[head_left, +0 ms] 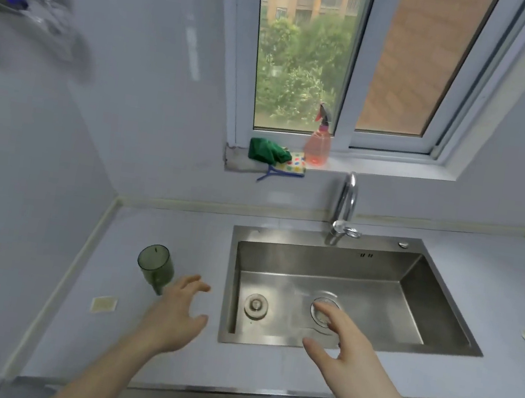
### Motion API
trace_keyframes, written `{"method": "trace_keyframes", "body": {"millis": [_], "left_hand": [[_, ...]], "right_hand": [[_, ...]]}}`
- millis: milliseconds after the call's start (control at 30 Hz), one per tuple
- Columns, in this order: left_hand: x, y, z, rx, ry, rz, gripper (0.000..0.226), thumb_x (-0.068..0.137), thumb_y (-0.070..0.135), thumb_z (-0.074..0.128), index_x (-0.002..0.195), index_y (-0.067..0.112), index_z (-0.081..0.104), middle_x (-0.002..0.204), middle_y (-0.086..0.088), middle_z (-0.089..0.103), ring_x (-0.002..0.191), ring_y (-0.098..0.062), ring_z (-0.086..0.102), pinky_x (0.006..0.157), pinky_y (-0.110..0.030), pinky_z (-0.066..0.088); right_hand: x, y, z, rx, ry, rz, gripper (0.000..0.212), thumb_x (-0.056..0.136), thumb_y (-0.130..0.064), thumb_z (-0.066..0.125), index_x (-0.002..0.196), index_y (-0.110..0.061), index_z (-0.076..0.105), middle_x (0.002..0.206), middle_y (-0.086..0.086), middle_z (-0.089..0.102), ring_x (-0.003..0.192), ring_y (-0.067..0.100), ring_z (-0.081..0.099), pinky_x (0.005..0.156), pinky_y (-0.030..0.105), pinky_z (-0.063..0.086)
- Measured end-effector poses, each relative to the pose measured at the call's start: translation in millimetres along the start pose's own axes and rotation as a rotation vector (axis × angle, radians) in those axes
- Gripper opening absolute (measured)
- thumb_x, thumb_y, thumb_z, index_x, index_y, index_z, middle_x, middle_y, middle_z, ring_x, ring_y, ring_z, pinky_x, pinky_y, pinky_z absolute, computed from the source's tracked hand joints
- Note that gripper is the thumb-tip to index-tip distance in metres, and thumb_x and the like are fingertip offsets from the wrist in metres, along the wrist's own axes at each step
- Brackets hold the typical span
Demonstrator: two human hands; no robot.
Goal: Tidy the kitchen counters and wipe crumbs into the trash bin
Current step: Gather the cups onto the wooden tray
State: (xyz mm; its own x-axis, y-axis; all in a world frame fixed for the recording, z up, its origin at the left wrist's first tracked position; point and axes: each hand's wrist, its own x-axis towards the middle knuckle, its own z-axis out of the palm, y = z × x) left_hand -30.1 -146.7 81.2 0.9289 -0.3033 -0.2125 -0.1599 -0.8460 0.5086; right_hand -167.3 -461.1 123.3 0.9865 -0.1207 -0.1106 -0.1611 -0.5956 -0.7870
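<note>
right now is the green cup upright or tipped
Tipped. The green cup lies on its side on the counter, its round end facing the camera, left of the sink.

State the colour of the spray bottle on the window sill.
The spray bottle is translucent pink-orange, seen in the head view.

Two bare forearms were in view, entering from the bottom edge. No sleeve, cuff or glove covered either arm from the wrist down to the frame edge. The left hand (178,315) was bare: no ring, watch, band or strap was seen on its fingers or at the wrist behind it. The right hand (344,340) was likewise bare, with nothing worn at the wrist behind it. Fingernails on both hands appeared short; the blur prevented any finer reading of them. No markings, dressings or tattoos were visible on either forearm. No other part of the person was shown.
</note>
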Motion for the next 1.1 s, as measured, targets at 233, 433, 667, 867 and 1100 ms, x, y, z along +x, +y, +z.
{"method": "trace_keyframes", "body": {"millis": [233,433,667,867,1100], "left_hand": [[59.4,-113.3,-3.8,-0.289,0.137,-0.399,0.062,0.082,0.034,0.076,0.136,0.016,0.051,0.132,-0.009,0.051,0.114,-0.025,0.053,0.096,-0.039,0.048],[85.1,-153.2,2.1,-0.566,0.138,-0.720,0.074,0.081,0.041,0.079,0.139,0.008,0.048,0.127,-0.016,0.058,0.089,-0.033,0.062,0.064,-0.031,0.052],[106.2,-164.5,4.9,-0.729,0.093,-0.688,0.034,0.097,0.030,0.064,0.121,0.005,0.064,0.134,-0.029,0.058,0.114,-0.045,0.060,0.085,-0.048,0.057],[108.0,-155.8,8.6,-0.892,0.076,-0.736,0.042,0.096,0.019,0.067,0.135,0.005,0.057,0.121,-0.016,0.061,0.100,-0.029,0.057,0.077,-0.040,0.056],[118.7,-126.3,17.8,-1.017,0.006,-0.875,0.037,0.086,0.026,0.073,0.117,0.011,0.061,0.131,-0.007,0.054,0.107,-0.029,0.057,0.089,-0.044,0.055]], "right_hand": [[25.5,-17.4,46.4,-0.015,-0.017,0.091,0.054,0.092,-0.048,0.066,0.137,-0.058,0.038,0.143,-0.034,0.040,0.131,-0.010,0.039,0.106,0.019,0.032],[20.0,-14.8,64.0,-0.088,-0.023,0.156,0.060,0.093,-0.046,0.065,0.147,-0.043,0.038,0.145,-0.030,0.038,0.130,-0.010,0.034,0.106,0.014,0.026],[-3.9,1.3,75.8,-0.094,-0.038,0.248,0.067,0.092,-0.045,0.065,0.151,-0.035,0.036,0.150,-0.022,0.036,0.138,-0.003,0.034,0.112,0.015,0.023],[-28.3,11.6,69.2,-0.074,0.019,0.291,0.064,0.094,-0.040,0.067,0.150,-0.031,0.039,0.150,-0.019,0.038,0.136,-0.007,0.032,0.110,0.010,0.020],[-59.3,20.7,51.6,-0.077,0.056,0.348,0.062,0.094,-0.040,0.066,0.150,-0.032,0.040,0.154,-0.018,0.037,0.143,-0.003,0.031,0.113,0.012,0.019]]}}
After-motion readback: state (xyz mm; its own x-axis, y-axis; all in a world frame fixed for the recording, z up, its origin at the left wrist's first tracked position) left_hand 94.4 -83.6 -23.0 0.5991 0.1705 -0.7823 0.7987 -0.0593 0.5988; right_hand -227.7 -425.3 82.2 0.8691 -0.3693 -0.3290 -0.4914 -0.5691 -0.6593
